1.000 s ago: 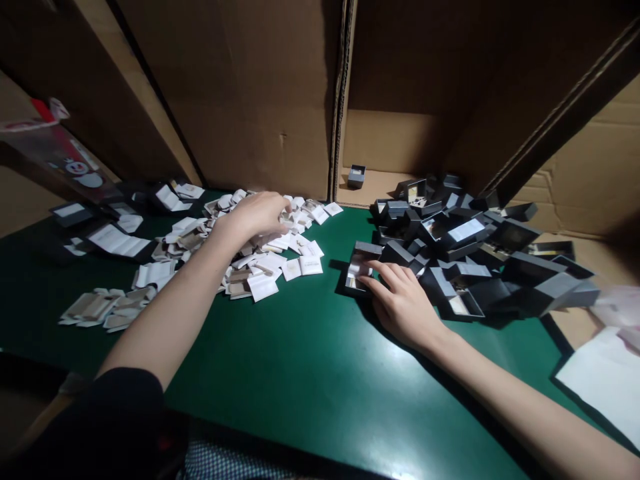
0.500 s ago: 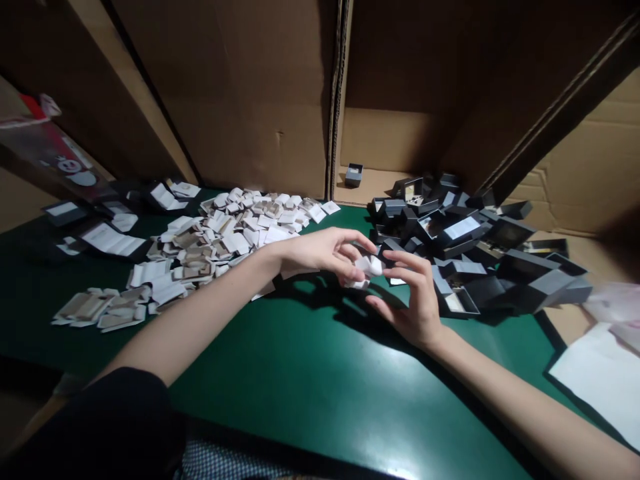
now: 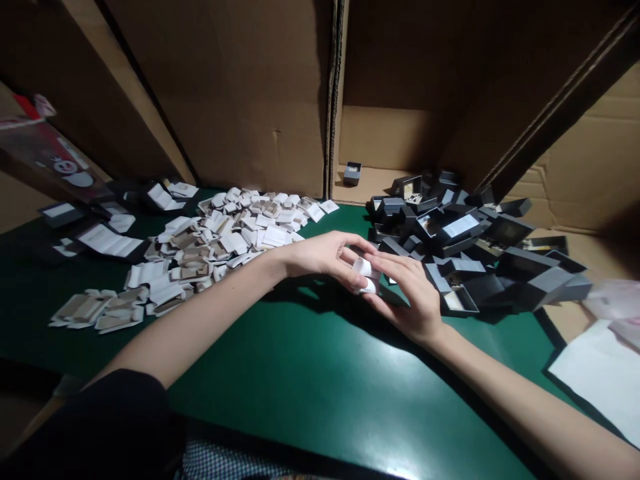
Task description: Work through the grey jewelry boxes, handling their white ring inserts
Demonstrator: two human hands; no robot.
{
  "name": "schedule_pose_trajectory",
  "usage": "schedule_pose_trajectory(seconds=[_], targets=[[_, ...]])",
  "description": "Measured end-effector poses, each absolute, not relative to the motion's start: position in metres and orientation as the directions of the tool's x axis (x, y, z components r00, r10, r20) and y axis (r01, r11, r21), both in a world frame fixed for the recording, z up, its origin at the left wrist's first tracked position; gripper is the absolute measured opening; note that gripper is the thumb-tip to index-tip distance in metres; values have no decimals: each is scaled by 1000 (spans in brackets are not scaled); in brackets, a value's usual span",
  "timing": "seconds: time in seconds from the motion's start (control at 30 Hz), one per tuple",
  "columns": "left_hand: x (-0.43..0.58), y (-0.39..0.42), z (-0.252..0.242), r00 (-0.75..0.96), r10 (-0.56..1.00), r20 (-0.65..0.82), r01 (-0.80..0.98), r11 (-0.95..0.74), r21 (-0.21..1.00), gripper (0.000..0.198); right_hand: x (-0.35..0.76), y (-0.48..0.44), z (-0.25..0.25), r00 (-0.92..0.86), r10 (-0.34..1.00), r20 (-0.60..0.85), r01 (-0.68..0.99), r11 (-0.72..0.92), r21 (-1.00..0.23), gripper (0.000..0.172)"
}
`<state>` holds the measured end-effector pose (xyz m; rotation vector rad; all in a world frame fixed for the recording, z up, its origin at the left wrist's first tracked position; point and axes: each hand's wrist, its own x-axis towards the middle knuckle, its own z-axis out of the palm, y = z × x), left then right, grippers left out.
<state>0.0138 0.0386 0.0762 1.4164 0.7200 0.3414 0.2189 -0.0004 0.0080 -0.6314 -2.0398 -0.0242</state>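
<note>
Between my two hands, above the green tabletop, is a small white folded card piece [image 3: 364, 268] with curled ends. My left hand [image 3: 330, 257] grips it from the left, thumb at the near side and fingers over the far side. From the right, my right hand [image 3: 407, 290] closes on the same piece, its fingertips touching its edge and the thumb underneath. My fingers cover part of the piece. Many similar white folded card pieces [image 3: 235, 240] lie heaped left of my hands. Dark grey small boxes [image 3: 460, 230], several with lids open, are piled to the right.
Cardboard walls [image 3: 225, 93] enclose the green table [image 3: 300, 387] at the back. One small dark box [image 3: 353, 173] stands apart on cardboard. At far left are dark boxes with white inserts [image 3: 110, 240] and a printed plastic bag [image 3: 60, 163]. A white sheet [image 3: 600, 373] lies at right.
My right hand has moved left and its fingers have closed onto the white card piece. In my left hand the piece has turned, its curled ends now facing me.
</note>
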Motion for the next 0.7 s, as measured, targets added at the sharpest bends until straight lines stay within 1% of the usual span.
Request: schedule_pose_trajectory(seconds=[0.1,0.2,0.3,0.4,0.47,0.53,0.57,0.6,0.63,0.7], targets=[[10,41,78,772,578,-264,225,139,964,72,221,-1,6,-407,433,804,437,866,-245,46],[8,41,81,783,564,-262,237,118,964,73,222,-1,5,-410,442,797,430,865,-259,44],[6,41,83,789,559,-255,252,84,964,67,223,-1,5,-407,448,796,415,867,-276,42],[4,44,86,744,625,-236,292,13,956,48,224,0,6,-397,488,777,406,853,-328,39],[4,47,86,647,745,-162,355,-107,929,30,224,1,5,-380,525,761,409,834,-371,36],[4,50,83,497,868,21,423,-264,867,18,224,2,4,-357,559,748,414,813,-410,34],[5,52,81,440,891,114,448,-328,832,17,224,3,4,-348,574,741,418,803,-426,33],[6,53,78,415,892,178,461,-375,804,20,224,4,3,-343,588,733,423,793,-438,32],[6,54,75,430,881,199,464,-404,788,26,223,4,2,-343,599,724,429,785,-446,32],[7,55,67,531,836,137,451,-416,789,40,223,4,1,-355,613,706,440,775,-453,32]])
